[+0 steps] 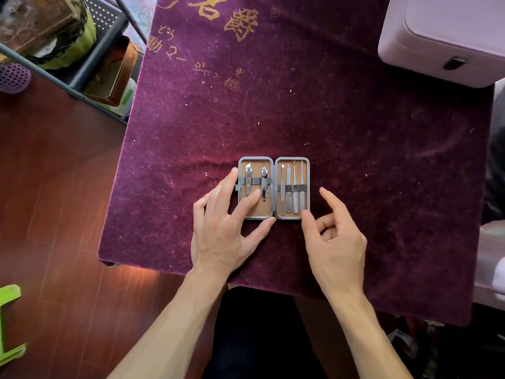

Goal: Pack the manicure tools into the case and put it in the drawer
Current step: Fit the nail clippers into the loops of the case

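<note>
A small metal-framed manicure case (273, 160) lies open flat on the purple velvet table cover. Two nail clippers (256, 182) sit under the strap in its left half. Several slim tools (293, 187) sit under the strap in its right half. My left hand (224, 228) rests on the left half, fingers spread, with a fingertip on the tan lining below a clipper. My right hand (334, 236) hovers at the case's lower right corner, fingers loosely curled, thumb tip touching the rim, holding nothing.
A pale lilac box with a dark front clasp (448, 39) stands at the table's far right corner. A metal rack with tins and bags (82, 50) stands to the left over wooden floor. A green stool (9, 324) is at the lower left.
</note>
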A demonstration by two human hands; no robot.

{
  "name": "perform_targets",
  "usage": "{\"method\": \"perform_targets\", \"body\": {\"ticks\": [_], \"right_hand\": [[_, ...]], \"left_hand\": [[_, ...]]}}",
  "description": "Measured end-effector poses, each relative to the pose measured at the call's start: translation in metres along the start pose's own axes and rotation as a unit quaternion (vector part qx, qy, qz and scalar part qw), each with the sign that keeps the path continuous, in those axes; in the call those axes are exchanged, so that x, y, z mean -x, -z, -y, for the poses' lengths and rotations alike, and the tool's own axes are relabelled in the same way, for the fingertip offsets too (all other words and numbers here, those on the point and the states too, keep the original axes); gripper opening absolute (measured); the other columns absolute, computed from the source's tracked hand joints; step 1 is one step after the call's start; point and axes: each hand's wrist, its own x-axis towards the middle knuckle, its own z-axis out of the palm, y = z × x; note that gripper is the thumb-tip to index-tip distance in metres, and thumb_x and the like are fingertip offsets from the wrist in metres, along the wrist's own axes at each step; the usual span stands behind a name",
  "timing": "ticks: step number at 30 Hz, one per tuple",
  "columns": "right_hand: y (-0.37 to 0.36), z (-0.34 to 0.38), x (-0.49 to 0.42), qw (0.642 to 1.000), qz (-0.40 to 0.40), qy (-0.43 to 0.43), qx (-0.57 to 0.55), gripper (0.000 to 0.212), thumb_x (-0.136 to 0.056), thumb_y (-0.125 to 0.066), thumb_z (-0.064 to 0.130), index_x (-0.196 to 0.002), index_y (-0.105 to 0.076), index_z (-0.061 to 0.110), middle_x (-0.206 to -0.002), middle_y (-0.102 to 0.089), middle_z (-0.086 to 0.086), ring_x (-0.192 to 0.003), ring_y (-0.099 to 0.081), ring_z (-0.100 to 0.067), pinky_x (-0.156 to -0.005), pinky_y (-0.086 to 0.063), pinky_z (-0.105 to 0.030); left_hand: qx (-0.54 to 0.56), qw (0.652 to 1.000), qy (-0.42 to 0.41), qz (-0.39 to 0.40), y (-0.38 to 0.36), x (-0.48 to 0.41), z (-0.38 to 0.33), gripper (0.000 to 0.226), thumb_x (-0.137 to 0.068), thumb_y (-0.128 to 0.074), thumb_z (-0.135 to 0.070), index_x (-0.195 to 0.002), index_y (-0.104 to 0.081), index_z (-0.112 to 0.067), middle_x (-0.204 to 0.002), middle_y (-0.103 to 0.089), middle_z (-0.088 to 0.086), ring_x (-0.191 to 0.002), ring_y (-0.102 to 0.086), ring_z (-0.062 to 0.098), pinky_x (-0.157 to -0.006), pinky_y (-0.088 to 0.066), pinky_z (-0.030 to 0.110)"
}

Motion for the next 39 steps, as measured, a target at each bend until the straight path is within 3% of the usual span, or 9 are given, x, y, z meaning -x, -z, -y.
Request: {"method": "perform_targets", "body": {"ticks": [5, 10, 39], "right_hand": [[-0.008, 0.006, 0.0, 0.999, 0.016, -0.039, 0.028, 0.062, -0.095, -0.072, 0.047, -0.152, -0.047, 0.04, -0.073, -0.063, 0.008, -0.069, -0.065, -0.01, -0.084, -0.062, -0.052], [-0.009, 0.009, -0.001, 0.999, 0.009, -0.04, 0.029, 0.056, -0.097, -0.07, 0.046, -0.15, -0.052, 0.036, -0.071, -0.063, 0.009, -0.07, -0.066, -0.01, -0.091, -0.061, -0.05], [-0.009, 0.01, -0.003, 0.998, 0.012, -0.053, 0.029, 0.05, -0.096, -0.06, 0.054, -0.143, -0.058, 0.038, -0.071, -0.064, 0.008, -0.072, -0.066, -0.013, -0.084, -0.061, -0.055]], "left_hand": [[0.003, 1.0, 0.001, 0.003, 0.001, -0.001, -0.002, 0.049, -0.087, -0.071, -0.059, -0.125, -0.071, -0.028, -0.158, -0.047, 0.011, -0.138, -0.054, 0.025, -0.103, -0.041, 0.041], [0.003, 1.0, 0.001, 0.004, 0.001, -0.001, -0.001, 0.05, -0.087, -0.07, -0.06, -0.125, -0.071, -0.027, -0.158, -0.047, 0.011, -0.139, -0.053, 0.025, -0.103, -0.041, 0.04], [0.018, 1.0, -0.003, 0.005, -0.002, 0.001, 0.0, 0.05, -0.089, -0.067, -0.062, -0.128, -0.065, -0.031, -0.16, -0.044, 0.008, -0.141, -0.05, 0.022, -0.105, -0.038, 0.038]]}}
